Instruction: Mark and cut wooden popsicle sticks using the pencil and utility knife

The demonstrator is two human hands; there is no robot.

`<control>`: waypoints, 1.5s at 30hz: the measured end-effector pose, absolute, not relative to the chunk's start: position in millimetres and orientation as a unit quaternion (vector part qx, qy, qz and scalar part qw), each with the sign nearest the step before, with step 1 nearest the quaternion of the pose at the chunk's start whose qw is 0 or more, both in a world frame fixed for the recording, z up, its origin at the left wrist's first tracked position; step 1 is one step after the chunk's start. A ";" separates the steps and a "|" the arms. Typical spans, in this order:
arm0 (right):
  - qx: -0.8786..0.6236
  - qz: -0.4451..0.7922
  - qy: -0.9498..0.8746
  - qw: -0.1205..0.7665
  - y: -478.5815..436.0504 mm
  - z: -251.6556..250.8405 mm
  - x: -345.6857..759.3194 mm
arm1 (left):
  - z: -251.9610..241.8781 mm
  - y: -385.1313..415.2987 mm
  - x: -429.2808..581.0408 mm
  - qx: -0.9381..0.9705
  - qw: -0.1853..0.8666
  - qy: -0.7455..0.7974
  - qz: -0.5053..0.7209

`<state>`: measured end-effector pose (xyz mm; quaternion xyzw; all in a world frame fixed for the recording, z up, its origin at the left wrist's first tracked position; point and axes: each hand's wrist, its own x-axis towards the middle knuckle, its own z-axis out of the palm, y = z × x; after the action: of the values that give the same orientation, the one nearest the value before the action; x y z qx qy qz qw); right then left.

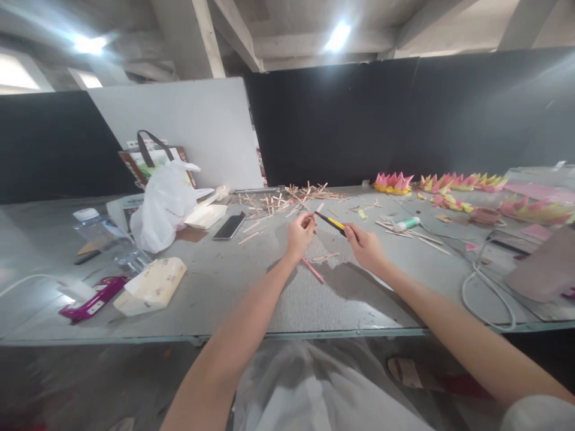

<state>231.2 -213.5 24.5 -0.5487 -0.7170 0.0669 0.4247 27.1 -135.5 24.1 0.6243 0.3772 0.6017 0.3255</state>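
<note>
Forearms [238, 341] outstretched; right fingers [351, 231] clasp yellow-black cutter [333, 223]; left fingers [307, 221] pinch wooden strip [319, 208], end jutting beyond them

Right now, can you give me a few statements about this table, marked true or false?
1. The right hand holds a black-and-yellow tool. True.
2. The left hand is empty. False: it pinches a thin wooden strip.
3. A phone lies to the left of both hands. True.
4. The purple power strip is at the far right. False: it lies toward the left.
5. Pink-and-yellow flower shapes sit on the right. True.
</note>
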 end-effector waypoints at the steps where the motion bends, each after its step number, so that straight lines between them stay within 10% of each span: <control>1: -0.549 0.069 -0.718 0.423 -213.8 24.9 230.9 | 23.9 -135.4 26.9 0.625 0.324 0.378 0.602; 45: -0.552 0.086 -0.728 0.397 -211.7 22.8 233.4 | 30.6 -132.4 29.1 0.550 0.420 0.392 0.606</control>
<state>233.4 -211.7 22.8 -0.5523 -0.7278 0.0864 0.3972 29.1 -132.4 30.6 0.5501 0.3924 0.6055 0.4204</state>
